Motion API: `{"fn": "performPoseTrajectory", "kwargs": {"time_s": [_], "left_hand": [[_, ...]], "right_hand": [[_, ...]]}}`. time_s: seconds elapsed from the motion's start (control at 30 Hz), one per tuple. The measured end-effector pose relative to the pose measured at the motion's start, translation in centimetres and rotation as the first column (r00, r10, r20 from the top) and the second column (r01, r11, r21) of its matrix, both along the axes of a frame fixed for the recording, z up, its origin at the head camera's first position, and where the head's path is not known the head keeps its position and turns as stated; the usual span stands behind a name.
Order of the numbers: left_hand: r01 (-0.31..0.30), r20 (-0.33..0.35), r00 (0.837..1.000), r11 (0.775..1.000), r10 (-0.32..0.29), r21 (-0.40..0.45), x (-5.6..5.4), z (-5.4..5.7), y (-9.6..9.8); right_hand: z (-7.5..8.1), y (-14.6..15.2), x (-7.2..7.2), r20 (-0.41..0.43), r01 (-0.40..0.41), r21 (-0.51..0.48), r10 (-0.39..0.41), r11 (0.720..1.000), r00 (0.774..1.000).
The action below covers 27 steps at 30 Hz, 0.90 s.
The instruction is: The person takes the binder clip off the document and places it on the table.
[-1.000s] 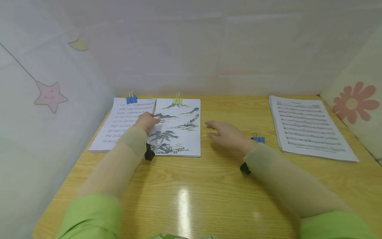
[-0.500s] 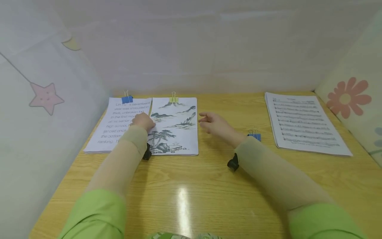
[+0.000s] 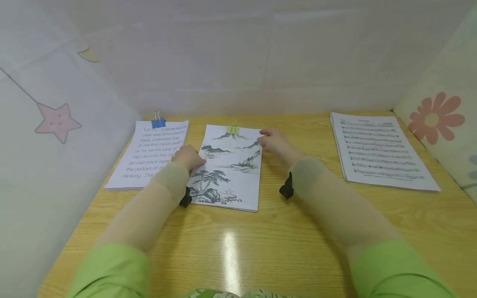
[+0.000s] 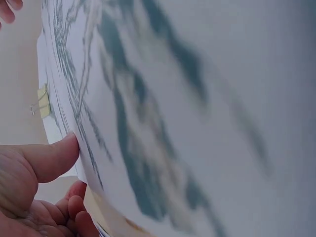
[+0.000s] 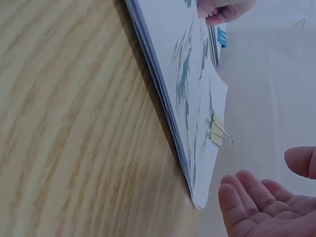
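A stack of paper printed with an ink landscape (image 3: 238, 174) lies slightly turned on the wooden table, a yellow binder clip (image 3: 233, 130) on its top edge. My left hand (image 3: 188, 158) pinches its left edge, thumb (image 4: 61, 155) on the top sheet and the other fingers curled below. Beside the upper right corner is my right hand (image 3: 277, 145). In the right wrist view its thumb stands apart from the loosely bent fingers (image 5: 249, 195), with nothing between them. Left of the landscape stack lies a stack of large-print text (image 3: 149, 155) with a blue binder clip (image 3: 158, 123).
A stack of sheet music (image 3: 384, 151) lies on the right of the table (image 3: 298, 244). Another clip is mostly hidden behind the right forearm. A pale cloth wall (image 3: 231, 58) rises along the table's back edge, and printed cloth stands at both sides.
My left hand has taken the landscape stack's edge and shifted it right and nearer, turning it slightly, away from the text stack. My right hand has come to its upper right corner.
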<state>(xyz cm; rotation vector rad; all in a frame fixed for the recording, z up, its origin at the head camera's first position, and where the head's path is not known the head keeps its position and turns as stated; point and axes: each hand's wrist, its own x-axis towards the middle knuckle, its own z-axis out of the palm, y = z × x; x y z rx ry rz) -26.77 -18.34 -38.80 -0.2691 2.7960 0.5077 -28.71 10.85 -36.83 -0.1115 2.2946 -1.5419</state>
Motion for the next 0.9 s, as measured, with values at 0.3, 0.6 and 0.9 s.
{"fn": "performPoseTrajectory", "kwargs": {"time_s": [0.3, 0.6, 0.9], "left_hand": [[0.086, 0.015, 0.996, 0.996, -0.086, 0.011, 2.8, 0.1, 1.2], [0.174, 0.045, 0.984, 0.985, -0.174, 0.015, 5.7, 0.0, 1.8], [0.291, 0.088, 0.953, 0.957, -0.291, 0.01, 7.3, 0.1, 2.7]], "right_hand": [[-0.3, 1.6, -0.8, -0.075, 0.006, 0.288, 0.016, 0.958, 0.997], [-1.2, 1.4, -1.2, -0.067, -0.073, 0.643, 0.151, 0.763, 0.986], [-1.3, 1.4, -0.9, -0.059, -0.098, 0.692, 0.192, 0.715, 0.98]]}}
